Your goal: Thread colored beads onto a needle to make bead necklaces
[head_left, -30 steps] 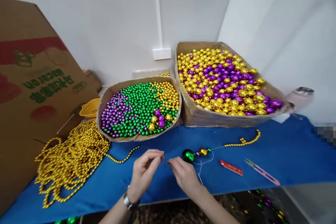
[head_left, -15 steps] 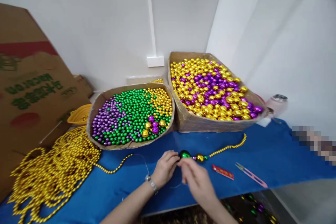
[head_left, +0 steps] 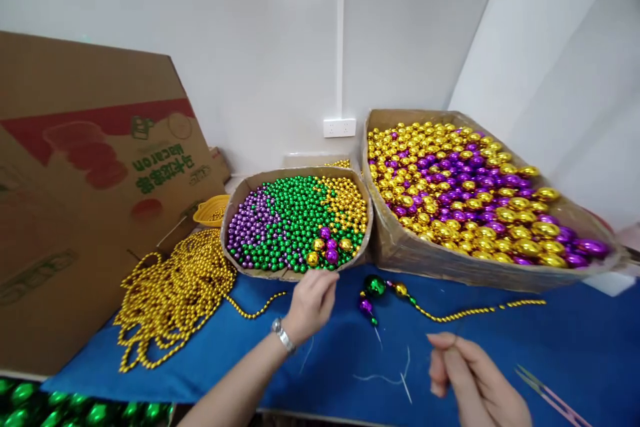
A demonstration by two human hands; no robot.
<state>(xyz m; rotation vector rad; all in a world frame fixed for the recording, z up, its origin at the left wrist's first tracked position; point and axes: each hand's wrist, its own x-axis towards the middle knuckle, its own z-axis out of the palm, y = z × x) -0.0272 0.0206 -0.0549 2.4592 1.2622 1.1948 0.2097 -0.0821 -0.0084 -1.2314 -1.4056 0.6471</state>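
My left hand [head_left: 315, 303] has its fingers curled together at the front rim of the smaller box of beads [head_left: 295, 275]. Its fingertips are partly hidden. My right hand [head_left: 473, 373] hovers over the blue cloth with thumb and forefinger pinched; I cannot make out anything between them. Between the hands and farther back lies a bead strand [head_left: 450, 315], with small gold beads, a large green bead [head_left: 375, 285] and a purple bead [head_left: 366, 306] near its thread end. A loose white thread [head_left: 379, 377] rests on the cloth between the hands.
A larger box of gold and purple beads [head_left: 460, 193] stands back right. Left are a heap of gold bead strands [head_left: 175, 297], a yellow basket [head_left: 203, 212] and a big carton [head_left: 100, 213]. Pink-handled thread snips [head_left: 553, 397] lie front right. Green beads [head_left: 75, 410] show below the table edge.
My hands have parted and the bead strand lies released on the cloth. My left hand has moved to the smaller box's rim, my right hand rightward. The view has turned left.
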